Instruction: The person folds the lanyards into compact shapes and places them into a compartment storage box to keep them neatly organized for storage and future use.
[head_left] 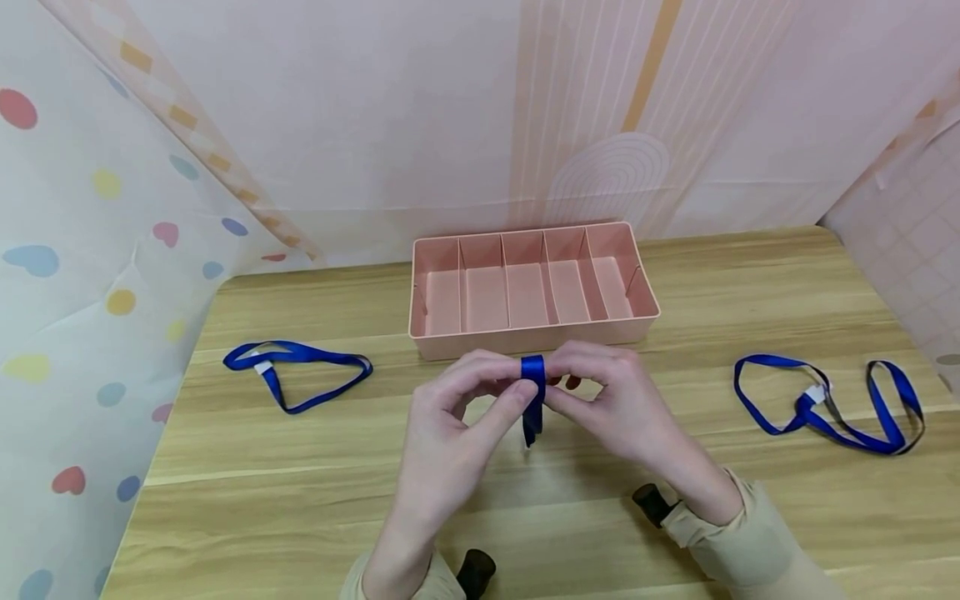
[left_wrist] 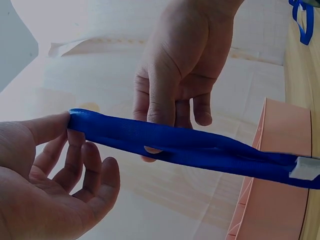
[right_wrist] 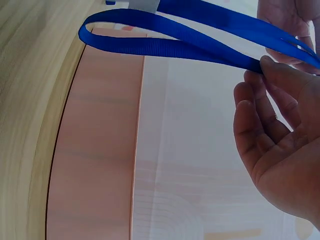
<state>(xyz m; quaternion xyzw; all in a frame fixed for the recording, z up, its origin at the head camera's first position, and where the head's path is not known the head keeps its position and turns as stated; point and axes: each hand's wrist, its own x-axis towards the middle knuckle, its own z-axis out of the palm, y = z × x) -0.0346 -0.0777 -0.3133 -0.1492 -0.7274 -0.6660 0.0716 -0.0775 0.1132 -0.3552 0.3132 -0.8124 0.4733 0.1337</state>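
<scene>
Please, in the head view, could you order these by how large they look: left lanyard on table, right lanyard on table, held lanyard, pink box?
Largest to smallest, by whole outline:
1. Pink box
2. Right lanyard
3. Left lanyard
4. Held lanyard, partly covered

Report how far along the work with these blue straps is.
Nothing looks finished: the pink box holds no strap. In hand: the doubled strap, pinched by the left hand and right hand. Left, probably: that one, plus the left-side strap and right-side strap, both lying loosely looped on the table.
</scene>
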